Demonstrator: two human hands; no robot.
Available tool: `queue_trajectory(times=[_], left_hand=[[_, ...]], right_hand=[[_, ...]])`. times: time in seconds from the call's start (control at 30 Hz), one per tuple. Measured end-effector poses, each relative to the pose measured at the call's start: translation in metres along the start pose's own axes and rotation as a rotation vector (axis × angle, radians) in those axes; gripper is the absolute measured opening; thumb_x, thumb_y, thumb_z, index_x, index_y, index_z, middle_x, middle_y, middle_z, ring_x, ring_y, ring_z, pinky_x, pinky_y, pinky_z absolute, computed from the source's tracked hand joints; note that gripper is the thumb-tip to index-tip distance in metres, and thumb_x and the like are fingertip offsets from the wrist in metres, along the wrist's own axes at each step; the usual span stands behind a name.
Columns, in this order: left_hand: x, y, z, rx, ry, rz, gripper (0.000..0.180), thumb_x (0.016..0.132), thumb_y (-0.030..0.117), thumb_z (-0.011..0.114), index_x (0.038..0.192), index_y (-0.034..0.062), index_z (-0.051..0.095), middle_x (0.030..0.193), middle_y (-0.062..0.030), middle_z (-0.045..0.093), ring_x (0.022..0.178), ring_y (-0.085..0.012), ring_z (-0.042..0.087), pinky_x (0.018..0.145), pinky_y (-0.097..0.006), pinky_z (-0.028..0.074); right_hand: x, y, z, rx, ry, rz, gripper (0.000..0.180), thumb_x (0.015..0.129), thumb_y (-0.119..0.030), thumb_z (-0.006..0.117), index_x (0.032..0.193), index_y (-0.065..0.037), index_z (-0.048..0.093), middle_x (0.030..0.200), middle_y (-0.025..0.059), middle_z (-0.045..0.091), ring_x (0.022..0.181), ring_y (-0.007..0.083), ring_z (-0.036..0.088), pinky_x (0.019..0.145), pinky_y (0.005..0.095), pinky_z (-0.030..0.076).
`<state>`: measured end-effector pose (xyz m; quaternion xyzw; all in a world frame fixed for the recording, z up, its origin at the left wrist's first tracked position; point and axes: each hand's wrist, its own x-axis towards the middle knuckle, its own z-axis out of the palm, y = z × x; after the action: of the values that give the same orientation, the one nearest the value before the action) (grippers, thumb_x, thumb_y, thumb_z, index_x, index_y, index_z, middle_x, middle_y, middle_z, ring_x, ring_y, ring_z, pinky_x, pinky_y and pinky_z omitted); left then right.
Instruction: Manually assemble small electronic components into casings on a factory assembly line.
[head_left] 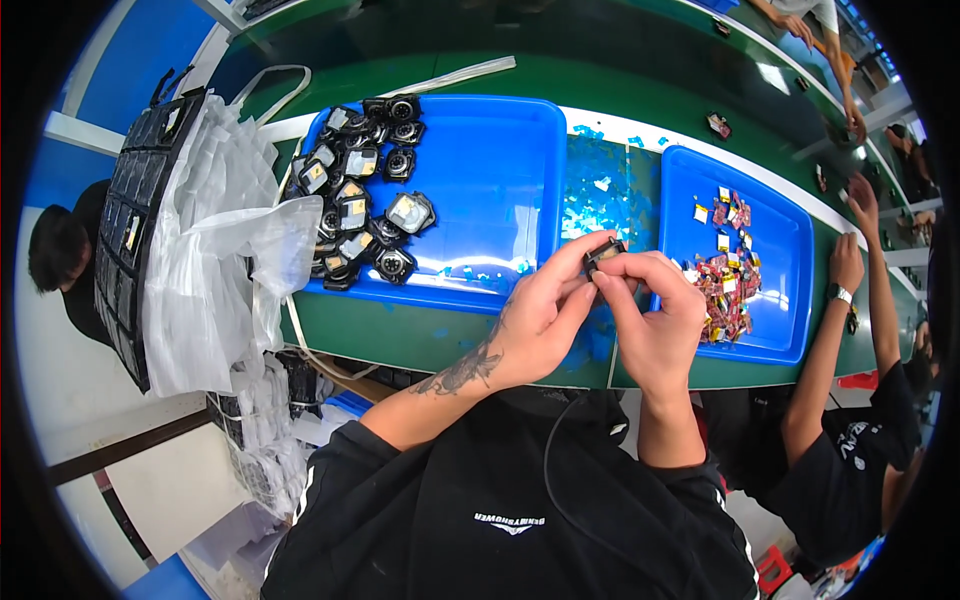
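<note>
My left hand [535, 315] and my right hand [655, 310] meet above the green bench, between two blue trays. Together they pinch one small black square part [604, 252] at the fingertips. The left blue tray [490, 170] holds a heap of several similar black square parts [360, 195] along its left side. The right blue tray [775, 250] holds a pile of small red and white pieces [728, 275].
Blue film scraps [600, 190] litter the green bench [420, 335] between the trays. Clear plastic bags [220, 230] and a black compartment tray [135, 220] lie at the left. Another person's arm [835, 340] reaches in at the right. More people work along the far bench.
</note>
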<state>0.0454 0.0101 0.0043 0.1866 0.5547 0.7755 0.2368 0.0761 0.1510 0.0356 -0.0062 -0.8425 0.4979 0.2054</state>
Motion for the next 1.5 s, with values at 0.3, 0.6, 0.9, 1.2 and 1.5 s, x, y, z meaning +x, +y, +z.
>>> queue_trajectory(times=[0.3, 0.6, 0.9, 1.2, 1.5], left_hand=[[-0.007, 0.005, 0.001, 0.046, -0.004, -0.014, 0.046, 0.099, -0.004, 0.041, 0.144, -0.0010, 0.035, 0.132, -0.0152, 0.054, 0.117, -0.0180, 0.056, 0.098, -0.031, 0.044], [-0.006, 0.014, 0.003, -0.160, -0.007, 0.060, 0.043, 0.099, -0.004, 0.041, 0.142, -0.0031, 0.036, 0.135, -0.0165, 0.051, 0.126, -0.0210, 0.051, 0.106, -0.034, 0.040], [-0.003, 0.029, -0.003, 0.660, 0.096, 0.385, 0.034, 0.087, -0.008, 0.058, 0.121, -0.0018, 0.063, 0.129, -0.0215, 0.057, 0.111, -0.0281, 0.064, 0.090, -0.033, 0.053], [-0.004, 0.028, -0.017, 0.923, 0.071, 0.606, 0.038, 0.064, -0.003, 0.076, 0.102, 0.0019, 0.073, 0.121, -0.0153, 0.065, 0.096, -0.0261, 0.070, 0.078, -0.031, 0.057], [-0.007, 0.033, -0.012, 1.016, 0.049, 0.599, 0.037, 0.063, -0.004, 0.077, 0.100, 0.0015, 0.072, 0.120, -0.0152, 0.065, 0.096, -0.0273, 0.070, 0.079, -0.033, 0.058]], right_hand=[[-0.003, -0.001, 0.000, -0.108, -0.017, -0.048, 0.014, 0.075, 0.004, 0.073, 0.081, 0.000, 0.061, 0.072, 0.0040, 0.057, 0.064, 0.0133, 0.048, 0.060, 0.0260, 0.038], [-0.009, 0.019, 0.006, 0.599, 0.067, 0.269, 0.039, 0.075, -0.005, 0.078, 0.105, -0.002, 0.054, 0.095, 0.0072, 0.059, 0.087, 0.0164, 0.057, 0.077, 0.0294, 0.049], [-0.018, -0.001, -0.007, 0.169, 0.039, 0.212, 0.019, 0.076, 0.003, 0.077, 0.089, -0.001, 0.063, 0.081, 0.0076, 0.067, 0.070, 0.0183, 0.064, 0.066, 0.0284, 0.051], [-0.029, -0.004, -0.029, 0.420, -0.018, 0.123, 0.021, 0.072, 0.002, 0.078, 0.091, 0.001, 0.068, 0.084, 0.0091, 0.065, 0.072, 0.0161, 0.063, 0.063, 0.0272, 0.050], [-0.013, -0.003, -0.029, 0.275, -0.212, -0.016, 0.020, 0.074, 0.004, 0.075, 0.093, 0.002, 0.069, 0.086, 0.0093, 0.066, 0.075, 0.0161, 0.064, 0.067, 0.0262, 0.052]])
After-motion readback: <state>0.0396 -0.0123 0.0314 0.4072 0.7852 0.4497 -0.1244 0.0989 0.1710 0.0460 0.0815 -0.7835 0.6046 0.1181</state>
